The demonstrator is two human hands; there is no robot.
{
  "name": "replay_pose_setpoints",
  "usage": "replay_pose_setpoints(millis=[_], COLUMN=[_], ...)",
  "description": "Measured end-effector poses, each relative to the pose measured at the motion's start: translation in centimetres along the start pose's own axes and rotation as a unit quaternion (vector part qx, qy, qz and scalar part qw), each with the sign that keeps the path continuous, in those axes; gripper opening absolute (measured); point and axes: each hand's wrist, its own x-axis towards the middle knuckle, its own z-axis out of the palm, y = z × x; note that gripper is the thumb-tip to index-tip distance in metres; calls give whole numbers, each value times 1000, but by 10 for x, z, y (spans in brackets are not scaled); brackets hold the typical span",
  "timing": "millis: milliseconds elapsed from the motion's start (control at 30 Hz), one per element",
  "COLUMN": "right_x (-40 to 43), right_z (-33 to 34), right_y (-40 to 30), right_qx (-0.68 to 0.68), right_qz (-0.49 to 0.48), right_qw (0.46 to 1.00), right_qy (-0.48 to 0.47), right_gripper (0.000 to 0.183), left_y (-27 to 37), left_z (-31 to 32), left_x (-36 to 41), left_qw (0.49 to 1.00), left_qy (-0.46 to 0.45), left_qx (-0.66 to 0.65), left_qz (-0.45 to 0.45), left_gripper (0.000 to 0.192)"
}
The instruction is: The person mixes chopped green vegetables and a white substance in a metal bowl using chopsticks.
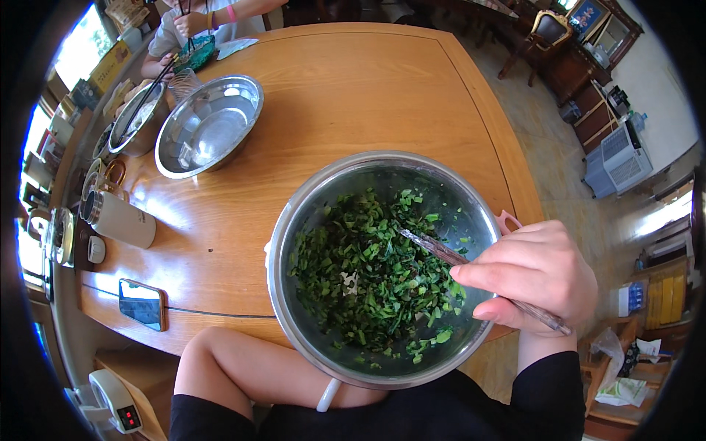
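In front of my body is a large stainless steel mixing bowl [386,380], tilted towards me. Chopped leafy greens [369,264] cover much of its bottom, and bits stick to the inner wall. My right hand [532,275] grips dark wooden chopsticks [436,247] over the bowl's right rim. Their tips, coated with something pale, reach into the greens. My left forearm [287,358], with a white bangle [329,394] on it, passes under the bowl's near side. The left hand itself is hidden by the bowl.
The wooden table [353,99] carries a metal basin [212,129], a bowl with chopsticks [144,118], a white bottle [121,219] and a phone [142,305]. A pink handle [508,220] shows behind the mixing bowl. Across the table, another person's hand [191,25] holds chopsticks over a green bowl [196,53].
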Motion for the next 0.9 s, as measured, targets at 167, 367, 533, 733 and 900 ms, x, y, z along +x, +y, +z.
replay_pose_setpoints(millis=[167,367,533,733,900], right_x=[4,4,3,8,11], right_z=[-1,6,6,8,13], right_y=[5,7,11,16,23], right_qx=[33,40,39,82,161], right_qz=[9,22,9,29,68], right_qw=[999,998,999,994,979], right_qy=[19,39,34,60,106], right_gripper=[22,45,43,45,44], left_y=[0,0,-1,-2,-2], left_z=[-4,-5,-2,-2,-5], left_x=[3,3,-1,1,3], left_qw=[1000,1000,1000,1000,999], left_qy=[0,0,-4,-5,-10], left_qx=[1,0,-6,-10,-11], left_qz=[3,2,20,29,31], left_gripper=[18,18,18,18,18])
